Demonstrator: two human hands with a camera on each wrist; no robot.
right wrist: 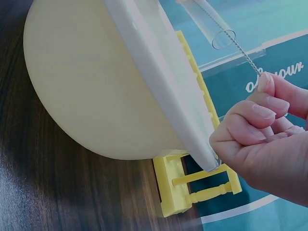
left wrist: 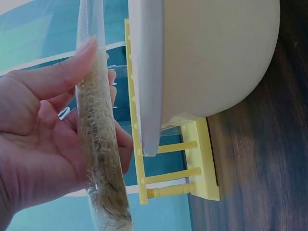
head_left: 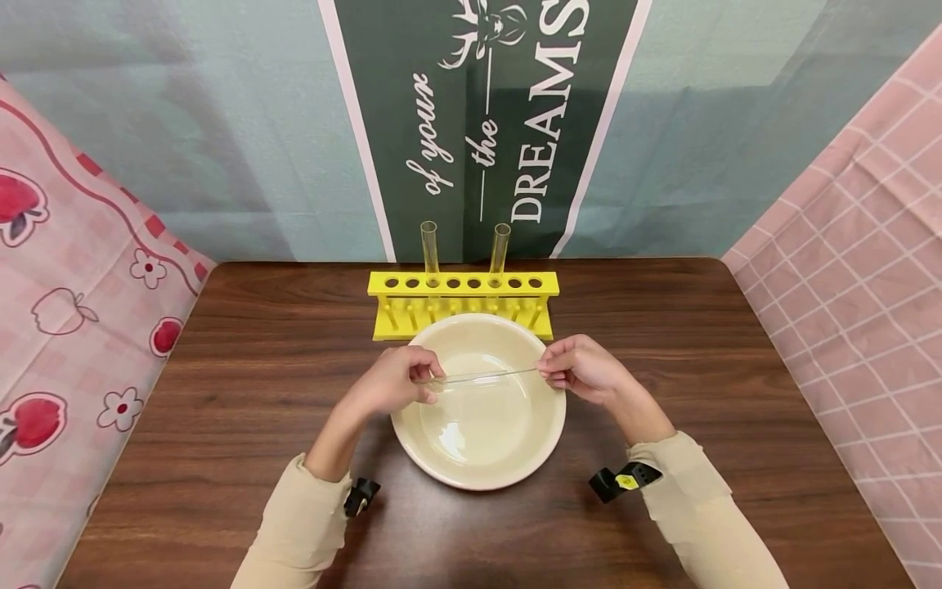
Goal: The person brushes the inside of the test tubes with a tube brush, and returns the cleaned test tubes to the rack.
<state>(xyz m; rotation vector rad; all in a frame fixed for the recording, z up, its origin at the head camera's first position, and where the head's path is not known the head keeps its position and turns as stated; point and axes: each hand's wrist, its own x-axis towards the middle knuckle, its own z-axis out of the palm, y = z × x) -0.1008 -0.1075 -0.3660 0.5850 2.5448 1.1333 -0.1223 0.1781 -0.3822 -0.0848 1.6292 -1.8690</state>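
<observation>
printed cloth [head_left: 257,139] is hanging beyond the bowl [head_left: 478,478]; above it, left fingers [left wrist: 126,149] are gripping a glass tube [left wrist: 98,125] and right fingers [right wrist: 262,110] are pinching the brush wire [right wrist: 244,54] running into it. a crooked tug could be jerking the tube loose, chipping it on the bowl.

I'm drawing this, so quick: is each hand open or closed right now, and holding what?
Left hand: closed, holding the clear tube with the brush inside.
Right hand: closed, pinching the brush's wire.
</observation>
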